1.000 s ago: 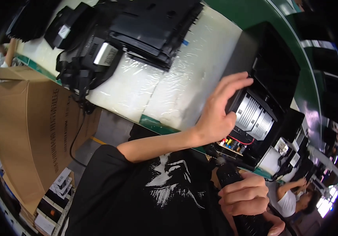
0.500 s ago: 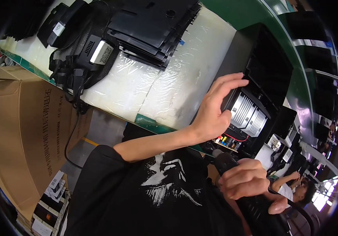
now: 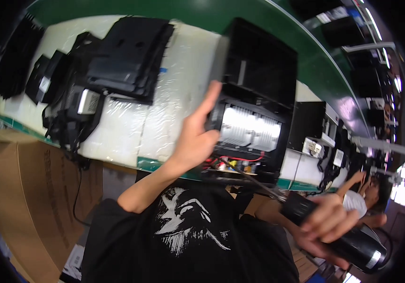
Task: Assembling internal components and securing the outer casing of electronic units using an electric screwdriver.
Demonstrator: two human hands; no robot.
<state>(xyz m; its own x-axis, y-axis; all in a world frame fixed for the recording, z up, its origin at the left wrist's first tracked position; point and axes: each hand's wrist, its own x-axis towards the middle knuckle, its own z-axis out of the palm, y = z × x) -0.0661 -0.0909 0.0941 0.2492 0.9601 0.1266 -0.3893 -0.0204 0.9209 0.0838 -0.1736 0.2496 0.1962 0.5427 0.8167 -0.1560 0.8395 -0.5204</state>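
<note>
My right hand [image 3: 332,219] is wrapped round a black electric screwdriver [image 3: 363,249] at the lower right. Its long thin bit points up and left toward the near end of a black equipment case [image 3: 264,59]. Whether the tip touches anything cannot be made out. Against the case's left wall lies my left hand [image 3: 194,141], index finger stretched out and thumb apart. Inside the case sit silver finned heat sinks [image 3: 250,128]. Nearer to me, a red wire and small coloured parts show on a circuit board [image 3: 241,165].
Stacked black plastic panels [image 3: 129,54] lie on the padded green bench, left of the case. Beyond them are black devices with cables [image 3: 87,101]. A cardboard box [image 3: 37,188] stands at lower left. Another black case [image 3: 308,123] is on the right, where a co-worker [image 3: 355,200] sits.
The view has swung, so the case now appears farther left and more upright. The screwdriver has tilted, its bit now visible reaching toward the case. My left hand stays by the case wall.
</note>
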